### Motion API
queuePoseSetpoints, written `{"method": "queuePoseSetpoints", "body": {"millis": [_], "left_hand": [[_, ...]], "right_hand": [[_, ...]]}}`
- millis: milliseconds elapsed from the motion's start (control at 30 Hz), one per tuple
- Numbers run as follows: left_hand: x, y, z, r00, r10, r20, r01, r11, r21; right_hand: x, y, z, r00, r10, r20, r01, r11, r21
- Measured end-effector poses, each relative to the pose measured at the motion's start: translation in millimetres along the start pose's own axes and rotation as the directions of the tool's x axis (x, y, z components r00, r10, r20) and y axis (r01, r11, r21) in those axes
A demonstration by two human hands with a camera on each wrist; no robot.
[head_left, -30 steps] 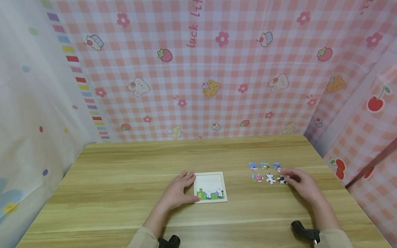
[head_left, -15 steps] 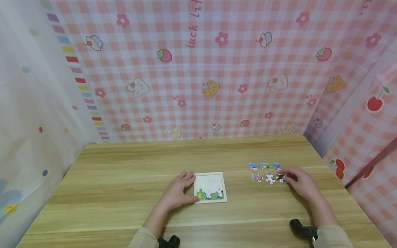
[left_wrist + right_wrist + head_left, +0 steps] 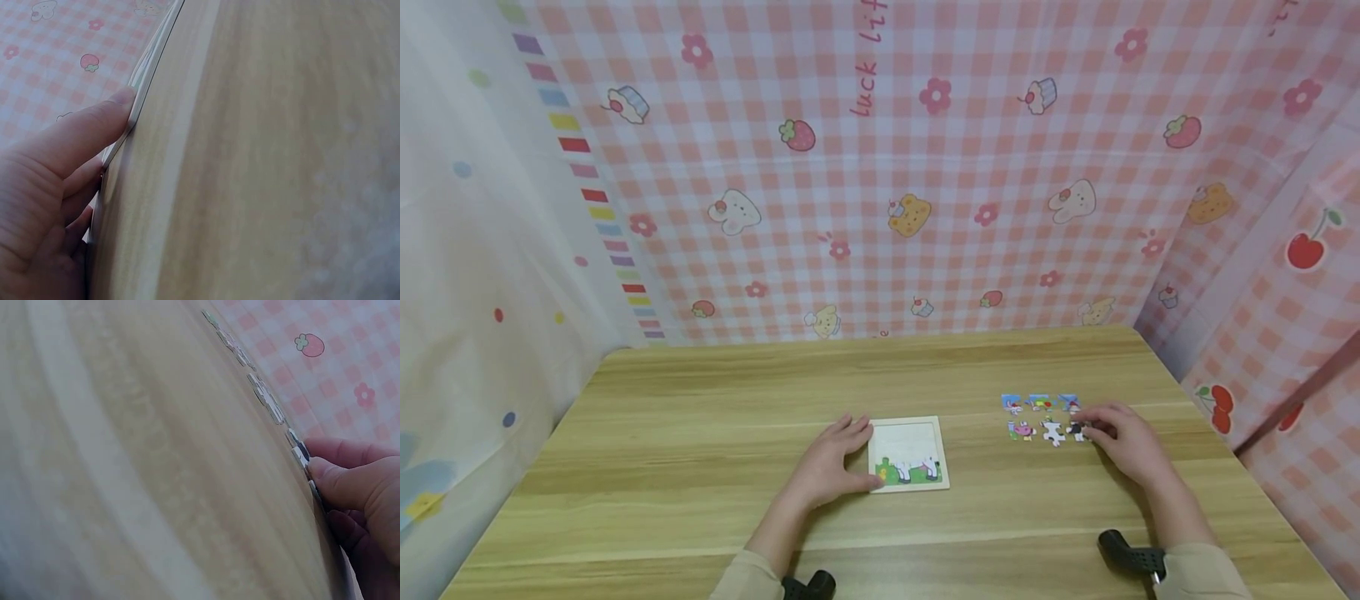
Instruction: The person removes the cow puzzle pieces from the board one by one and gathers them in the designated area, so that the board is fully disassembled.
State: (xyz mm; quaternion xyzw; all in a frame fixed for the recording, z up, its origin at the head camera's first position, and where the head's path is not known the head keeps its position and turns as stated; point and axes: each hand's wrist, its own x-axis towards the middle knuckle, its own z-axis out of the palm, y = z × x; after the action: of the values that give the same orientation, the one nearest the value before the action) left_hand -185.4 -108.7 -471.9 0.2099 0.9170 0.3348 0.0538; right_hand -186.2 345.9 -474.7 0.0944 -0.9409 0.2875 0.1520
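Note:
On the table lies a square wooden puzzle tray (image 3: 946, 454), its bottom strip filled with green grass and white animal legs and its upper part bare. My left hand (image 3: 829, 468) rests along the tray's left edge, thumb at the lower corner and fingers spread to the upper one. To the right, my right hand (image 3: 1127, 446) pinches a black-and-white jigsaw piece (image 3: 1077, 432) between thumb and fingers; in the right wrist view the piece (image 3: 301, 457) is at table level. Its right part is hidden by the fingertips.
Several loose jigsaw pieces lie in two rows, among them a white piece (image 3: 1052, 432), a pink-faced piece (image 3: 1022, 430) and a blue-edged piece (image 3: 1012, 403). A checked curtain (image 3: 880, 167) hangs behind the wooden table (image 3: 715, 417).
The black-and-white piece and my right hand have shifted slightly left, nearer the white piece. My left hand and the tray have stayed in place.

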Motion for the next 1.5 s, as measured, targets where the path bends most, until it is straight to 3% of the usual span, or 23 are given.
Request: {"method": "queuePoseSetpoints", "body": {"millis": [633,900,1033,1267,1500], "left_hand": [[0.1,-0.8,-0.4,1.0,0.011,-0.004,-0.011,1.0,-0.005],[0.1,-2.3,0.4,1.0,0.017,-0.001,-0.017,1.0,0.005],[0.8,-2.9,0.3,1.0,0.019,-0.004,-0.019,1.0,0.003],[0.5,-2.2,-1.7,1.0,0.022,0.004,-0.022,0.999,-0.048],[1.1,-1.9,-5.1,1.0,-0.001,0.01,0.002,0.992,-0.123]], "right_hand": [[-2.4,2,2,0.999,-0.013,-0.033,0.014,1.0,0.028],[-3.5,-5,2,0.995,0.01,-0.098,-0.006,0.999,0.041],[0.3,-17,3,0.992,-0.031,-0.121,0.038,0.998,0.054],[5.1,-45,13,0.988,-0.136,-0.076,0.142,0.987,0.079],[7.4,-72,30,0.969,-0.244,-0.033,0.246,0.958,0.144]]}}
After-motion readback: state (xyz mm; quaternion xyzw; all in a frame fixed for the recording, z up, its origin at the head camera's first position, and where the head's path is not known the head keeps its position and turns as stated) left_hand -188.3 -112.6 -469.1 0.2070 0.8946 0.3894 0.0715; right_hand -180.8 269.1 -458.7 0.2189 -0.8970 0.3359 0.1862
